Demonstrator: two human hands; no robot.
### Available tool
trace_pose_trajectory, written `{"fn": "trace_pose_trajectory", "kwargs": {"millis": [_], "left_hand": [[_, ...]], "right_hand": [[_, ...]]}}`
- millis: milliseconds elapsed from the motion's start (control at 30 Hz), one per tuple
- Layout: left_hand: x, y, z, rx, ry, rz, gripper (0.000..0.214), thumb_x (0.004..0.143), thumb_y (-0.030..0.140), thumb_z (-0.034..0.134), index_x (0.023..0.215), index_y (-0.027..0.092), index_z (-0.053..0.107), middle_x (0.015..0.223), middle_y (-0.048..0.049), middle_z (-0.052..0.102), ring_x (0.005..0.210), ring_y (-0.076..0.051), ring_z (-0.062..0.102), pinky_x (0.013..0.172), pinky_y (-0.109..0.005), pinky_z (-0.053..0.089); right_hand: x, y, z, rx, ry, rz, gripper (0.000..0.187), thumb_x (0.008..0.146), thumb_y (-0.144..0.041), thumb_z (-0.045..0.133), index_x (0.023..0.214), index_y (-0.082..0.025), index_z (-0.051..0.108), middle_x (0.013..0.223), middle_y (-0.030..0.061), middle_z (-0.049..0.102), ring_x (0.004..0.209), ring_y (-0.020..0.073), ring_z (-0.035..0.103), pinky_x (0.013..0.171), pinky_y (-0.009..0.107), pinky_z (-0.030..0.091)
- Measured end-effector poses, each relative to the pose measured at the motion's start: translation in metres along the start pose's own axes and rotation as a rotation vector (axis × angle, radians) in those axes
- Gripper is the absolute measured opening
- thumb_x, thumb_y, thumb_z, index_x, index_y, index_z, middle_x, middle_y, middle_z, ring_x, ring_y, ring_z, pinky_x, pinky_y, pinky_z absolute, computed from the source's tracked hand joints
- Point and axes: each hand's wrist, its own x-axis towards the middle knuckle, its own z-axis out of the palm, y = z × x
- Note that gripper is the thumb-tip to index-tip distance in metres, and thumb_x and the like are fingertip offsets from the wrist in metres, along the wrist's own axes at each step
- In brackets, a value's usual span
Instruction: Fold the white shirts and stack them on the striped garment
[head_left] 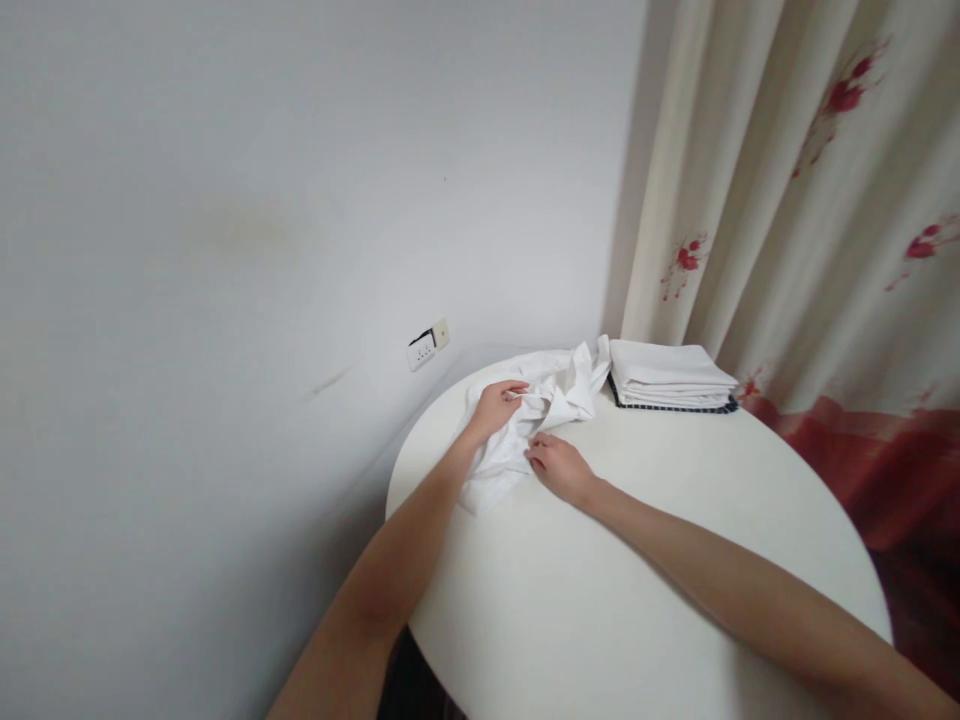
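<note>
Crumpled white cloth lay at the far left of the round white table, right beside a folded white cloth stack. Left hand was half-curled over it, right hand loosely curled at its near edge; couldn't tell if either gripped. Imo limp fabric called for light fingertips, creases teased outward.

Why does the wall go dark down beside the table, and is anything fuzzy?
In the head view, the wall fades into soft shadow there, perhaps because the table blocks some light; in the head view, fine details on the left hand, right hand and white cloth look slightly soft.
</note>
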Motion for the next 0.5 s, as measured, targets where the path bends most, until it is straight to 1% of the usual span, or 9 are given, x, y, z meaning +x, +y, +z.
{"fn": "trace_pose_trajectory", "kwargs": {"millis": [33,100,167,233,300,367,433,500], "left_hand": [[0.001,0.0,-0.002,0.001,0.044,-0.004,0.039,0.076,0.006,0.055,0.108,0.016,0.075,0.106,-0.0068,0.075,0.077,-0.015,0.067,0.076,-0.026,0.053],[0.001,0.0,-0.007,0.009,0.123,-0.011,0.037,0.075,0.006,0.053,0.103,0.016,0.075,0.107,-0.0069,0.074,0.076,-0.015,0.065,0.076,-0.028,0.053],[0.002,0.0,-0.012,0.023,0.181,-0.01,0.032,0.075,0.007,0.054,0.097,0.016,0.075,0.103,-0.0067,0.073,0.076,-0.016,0.064,0.078,-0.029,0.052],[0.002,0.0,-0.016,0.04,0.217,-0.002,0.027,0.075,0.007,0.055,0.091,0.017,0.075,0.1,-0.006,0.072,0.079,-0.016,0.063,0.082,-0.03,0.051],[0.001,0.001,-0.018,0.052,0.234,0.004,0.025,0.074,0.007,0.056,0.087,0.017,0.074,0.099,-0.0053,0.071,0.083,-0.017,0.062,0.085,-0.031,0.05],[0.001,0.002,-0.016,0.054,0.231,0.007,0.024,0.074,0.006,0.057,0.087,0.018,0.074,0.101,-0.0053,0.07,0.084,-0.017,0.061,0.086,-0.031,0.05],[0.0,0.004,-0.012,0.043,0.192,0.018,0.023,0.075,0.007,0.058,0.089,0.018,0.074,0.104,-0.0057,0.069,0.083,-0.016,0.061,0.084,-0.03,0.051],[-0.001,0.008,-0.006,0.022,0.112,0.045,0.022,0.077,0.01,0.062,0.093,0.018,0.074,0.106,-0.0052,0.07,0.08,-0.015,0.062,0.081,-0.029,0.052]], "right_hand": [[0.001,0.002,-0.001,-0.004,-0.015,-0.006,0.025,0.096,-0.011,0.048,0.091,-0.019,0.072,0.1,0.0074,0.067,0.096,0.0189,0.061,0.087,0.029,0.045],[0.0,0.005,-0.005,-0.023,-0.029,-0.026,0.023,0.096,-0.011,0.049,0.088,-0.018,0.07,0.094,0.0071,0.066,0.095,0.0193,0.06,0.087,0.029,0.044],[-0.005,0.007,-0.012,-0.046,-0.012,-0.041,0.019,0.094,-0.01,0.051,0.092,-0.017,0.068,0.097,0.0084,0.065,0.098,0.0211,0.059,0.087,0.031,0.044],[-0.011,0.01,-0.025,-0.062,0.035,-0.056,0.018,0.09,-0.006,0.052,0.097,-0.017,0.066,0.107,0.0104,0.064,0.105,0.0234,0.056,0.088,0.033,0.043],[-0.018,0.014,-0.045,-0.067,0.104,-0.089,0.024,0.088,-0.002,0.05,0.1,-0.018,0.063,0.119,0.0114,0.062,0.115,0.0252,0.053,0.094,0.037,0.041],[-0.023,0.017,-0.072,-0.065,0.137,-0.146,0.028,0.088,0.0,0.046,0.1,-0.02,0.062,0.123,0.0101,0.062,0.119,0.025,0.052,0.099,0.04,0.037],[-0.027,0.015,-0.104,-0.077,0.135,-0.198,0.03,0.087,0.001,0.043,0.099,-0.021,0.06,0.117,0.0087,0.065,0.113,0.0244,0.055,0.101,0.042,0.035],[-0.032,0.008,-0.133,-0.121,0.132,-0.217,0.03,0.086,0.001,0.042,0.097,-0.021,0.059,0.106,0.0086,0.066,0.105,0.0251,0.057,0.099,0.041,0.035]]}}
